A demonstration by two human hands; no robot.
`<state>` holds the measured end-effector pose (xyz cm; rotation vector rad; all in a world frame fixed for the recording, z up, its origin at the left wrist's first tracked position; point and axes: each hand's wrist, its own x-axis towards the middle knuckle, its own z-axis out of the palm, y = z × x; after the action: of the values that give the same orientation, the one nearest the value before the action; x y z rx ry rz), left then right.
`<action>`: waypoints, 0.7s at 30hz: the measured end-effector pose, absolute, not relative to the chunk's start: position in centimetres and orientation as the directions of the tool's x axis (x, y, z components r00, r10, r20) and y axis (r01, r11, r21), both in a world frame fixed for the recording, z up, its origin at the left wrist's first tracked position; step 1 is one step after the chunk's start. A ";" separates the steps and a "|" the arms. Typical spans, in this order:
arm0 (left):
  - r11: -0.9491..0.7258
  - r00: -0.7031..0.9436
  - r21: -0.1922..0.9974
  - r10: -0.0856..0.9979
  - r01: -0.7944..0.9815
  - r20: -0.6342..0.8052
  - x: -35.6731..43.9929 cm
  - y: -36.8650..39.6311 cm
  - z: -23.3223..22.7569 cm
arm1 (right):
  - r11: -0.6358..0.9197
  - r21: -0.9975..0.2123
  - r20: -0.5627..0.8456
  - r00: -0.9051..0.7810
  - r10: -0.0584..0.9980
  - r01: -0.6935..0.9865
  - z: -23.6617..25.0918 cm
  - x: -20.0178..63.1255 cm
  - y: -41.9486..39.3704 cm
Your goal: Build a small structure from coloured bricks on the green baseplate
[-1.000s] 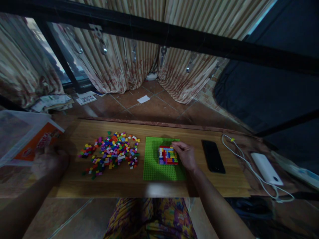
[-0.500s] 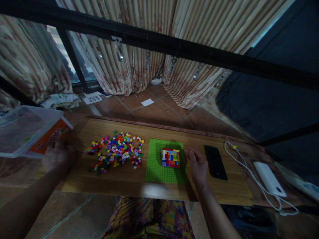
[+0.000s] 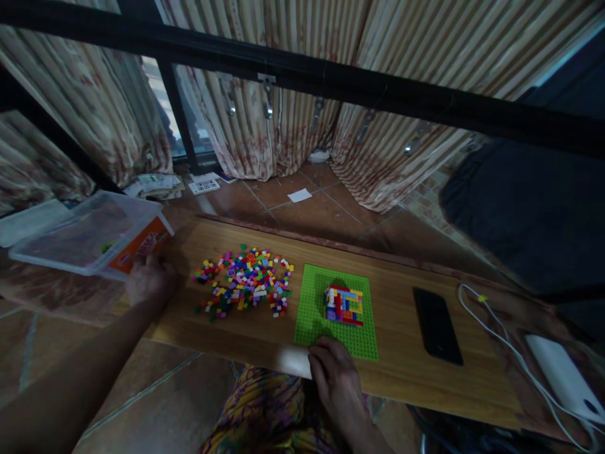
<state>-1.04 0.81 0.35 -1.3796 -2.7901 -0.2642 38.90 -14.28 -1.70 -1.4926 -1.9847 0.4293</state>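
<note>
My left hand (image 3: 149, 280) grips the corner of a clear plastic box (image 3: 80, 230) with an orange label, held tilted at the left end of the wooden board (image 3: 222, 334). A loose pile of small coloured bricks (image 3: 246, 280) lies just right of that hand. A green baseplate (image 3: 312, 312) carries a small multicoloured brick block (image 3: 344, 304). My right hand (image 3: 335, 372) rests with curled fingers on the baseplate's near edge. I cannot tell whether it grips the plate.
A black phone (image 3: 437, 325) lies right of the baseplate, then a white cable (image 3: 496, 337) and a white power bank (image 3: 564, 378). A black bar (image 3: 331, 79) crosses overhead, in front of striped curtains (image 3: 265, 132). Papers (image 3: 155, 184) lie on the tiled floor.
My right hand left the brick block and drew back to the baseplate's near edge. My left hand and the plastic box came closer to the brick pile. The view swung left.
</note>
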 end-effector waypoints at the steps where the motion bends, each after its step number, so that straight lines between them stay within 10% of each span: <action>1: 0.595 -0.609 0.144 0.788 0.791 0.091 -0.9 0.8 0.4 | 0.315 -0.588 0.281 -0.177 0.943 0.745 -2.0 39.1 -14.2; 21: 0.570 -0.602 0.207 0.784 0.795 0.154 -1.0 0.5 -0.4 | 0.392 -0.624 0.331 -0.226 0.916 0.676 -0.7 36.9 -11.7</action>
<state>-1.02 0.48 -0.38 -1.3806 -2.7435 -0.3965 36.93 -11.73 -0.67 -1.3593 -1.9857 0.4627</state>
